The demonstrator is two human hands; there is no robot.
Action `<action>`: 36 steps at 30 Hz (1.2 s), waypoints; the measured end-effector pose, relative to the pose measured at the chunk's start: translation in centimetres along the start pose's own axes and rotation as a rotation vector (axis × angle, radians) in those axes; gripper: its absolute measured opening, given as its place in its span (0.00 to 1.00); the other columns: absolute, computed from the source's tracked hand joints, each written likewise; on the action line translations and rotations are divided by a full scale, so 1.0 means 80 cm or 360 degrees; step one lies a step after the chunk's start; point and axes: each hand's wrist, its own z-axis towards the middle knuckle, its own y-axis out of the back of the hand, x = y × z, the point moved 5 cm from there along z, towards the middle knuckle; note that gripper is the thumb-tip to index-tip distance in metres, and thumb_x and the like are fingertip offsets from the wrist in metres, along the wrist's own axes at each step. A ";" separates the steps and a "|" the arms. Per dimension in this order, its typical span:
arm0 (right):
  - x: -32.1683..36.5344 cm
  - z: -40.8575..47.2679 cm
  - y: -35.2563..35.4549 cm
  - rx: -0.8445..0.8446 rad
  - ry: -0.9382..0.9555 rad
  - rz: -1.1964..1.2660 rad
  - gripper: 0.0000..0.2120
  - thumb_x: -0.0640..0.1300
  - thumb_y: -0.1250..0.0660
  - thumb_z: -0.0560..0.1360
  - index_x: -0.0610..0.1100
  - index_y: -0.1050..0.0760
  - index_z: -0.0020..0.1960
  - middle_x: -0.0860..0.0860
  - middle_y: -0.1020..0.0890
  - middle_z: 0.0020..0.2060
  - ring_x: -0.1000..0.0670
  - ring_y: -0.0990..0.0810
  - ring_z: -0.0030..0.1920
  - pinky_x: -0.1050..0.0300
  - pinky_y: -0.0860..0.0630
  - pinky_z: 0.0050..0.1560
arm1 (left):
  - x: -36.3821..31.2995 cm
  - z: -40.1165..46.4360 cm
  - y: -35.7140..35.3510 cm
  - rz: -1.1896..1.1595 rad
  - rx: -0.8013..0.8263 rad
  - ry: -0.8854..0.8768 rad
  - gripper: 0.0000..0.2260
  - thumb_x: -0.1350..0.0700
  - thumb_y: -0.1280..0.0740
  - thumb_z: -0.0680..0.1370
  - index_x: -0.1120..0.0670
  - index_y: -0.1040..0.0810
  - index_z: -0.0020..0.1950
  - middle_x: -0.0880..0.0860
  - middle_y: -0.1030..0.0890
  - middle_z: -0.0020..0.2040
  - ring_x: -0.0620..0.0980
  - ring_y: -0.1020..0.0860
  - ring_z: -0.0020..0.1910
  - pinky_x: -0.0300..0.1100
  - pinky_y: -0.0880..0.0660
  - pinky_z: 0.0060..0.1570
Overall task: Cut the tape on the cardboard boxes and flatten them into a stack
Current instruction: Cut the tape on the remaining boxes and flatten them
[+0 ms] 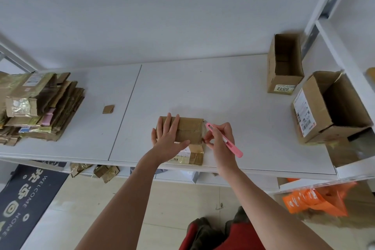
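Note:
A small taped cardboard box (190, 131) lies near the front edge of the white table (203, 87). My left hand (169, 139) rests flat on its top left part with straight fingers. My right hand (220, 141) grips a pink utility knife (225, 141) at the box's right side, the blade end up by the top right corner. My right fingertips touch the box's right edge. A stack of flattened boxes (38, 107) lies at the table's left end.
Two open boxes stand at the right: a tall one with a "6042" label (284, 67) and a wider one (332, 107). A small cardboard scrap (108, 109) lies left of centre. Shelf uprights rise at the right. Cardboard scraps, a doormat and an orange bag lie below.

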 end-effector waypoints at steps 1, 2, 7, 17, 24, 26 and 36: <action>0.000 0.000 0.000 0.0013 -0.0003 -0.0003 0.09 0.39 0.38 0.81 0.41 0.34 0.43 0.34 0.26 0.36 0.47 0.25 0.39 0.36 0.23 0.53 | 0.001 0.000 -0.001 0.0012 -0.0003 -0.0005 0.39 0.42 0.38 0.80 0.44 0.62 0.80 0.47 0.67 0.79 0.51 0.71 0.76 0.55 0.67 0.74; 0.000 -0.001 0.001 0.0024 -0.0005 -0.0011 0.09 0.39 0.38 0.81 0.41 0.34 0.43 0.35 0.27 0.35 0.47 0.25 0.39 0.36 0.22 0.53 | 0.002 0.000 -0.001 0.0027 -0.0004 -0.0012 0.39 0.42 0.38 0.80 0.44 0.62 0.80 0.47 0.67 0.79 0.51 0.71 0.76 0.55 0.67 0.75; -0.004 -0.014 0.003 0.0088 -0.0019 -0.0020 0.09 0.34 0.40 0.81 0.36 0.37 0.44 0.41 0.28 0.33 0.50 0.26 0.39 0.33 0.24 0.53 | 0.003 0.000 -0.001 0.0035 0.0012 -0.0028 0.38 0.41 0.39 0.80 0.44 0.62 0.80 0.47 0.67 0.79 0.51 0.71 0.76 0.55 0.66 0.75; -0.014 -0.028 0.011 0.0245 0.0239 -0.0354 0.07 0.36 0.41 0.82 0.39 0.35 0.45 0.43 0.24 0.33 0.47 0.23 0.38 0.35 0.21 0.51 | 0.003 -0.004 0.000 0.0058 0.0017 -0.0049 0.38 0.41 0.39 0.80 0.44 0.63 0.80 0.46 0.68 0.79 0.51 0.71 0.76 0.54 0.66 0.75; -0.015 -0.042 0.019 0.0449 0.0476 -0.0624 0.07 0.42 0.42 0.81 0.40 0.33 0.46 0.50 0.22 0.35 0.52 0.22 0.37 0.57 0.24 0.41 | 0.004 0.001 0.001 0.0084 0.0008 -0.0046 0.39 0.40 0.39 0.80 0.44 0.63 0.80 0.47 0.67 0.79 0.52 0.71 0.76 0.55 0.66 0.75; -0.013 -0.043 0.021 0.0499 0.0465 -0.0661 0.07 0.44 0.42 0.81 0.41 0.33 0.46 0.51 0.22 0.35 0.51 0.21 0.37 0.54 0.23 0.41 | 0.003 0.001 0.000 0.0073 -0.0001 -0.0050 0.39 0.40 0.39 0.80 0.44 0.63 0.80 0.47 0.67 0.79 0.51 0.70 0.77 0.55 0.66 0.75; 0.023 -0.032 0.033 0.0753 0.0391 -0.0768 0.10 0.47 0.39 0.80 0.41 0.31 0.44 0.47 0.21 0.34 0.41 0.23 0.36 0.45 0.24 0.39 | -0.001 0.000 0.000 -0.0096 -0.0054 0.0019 0.38 0.43 0.36 0.79 0.44 0.57 0.80 0.46 0.63 0.80 0.49 0.69 0.77 0.54 0.67 0.75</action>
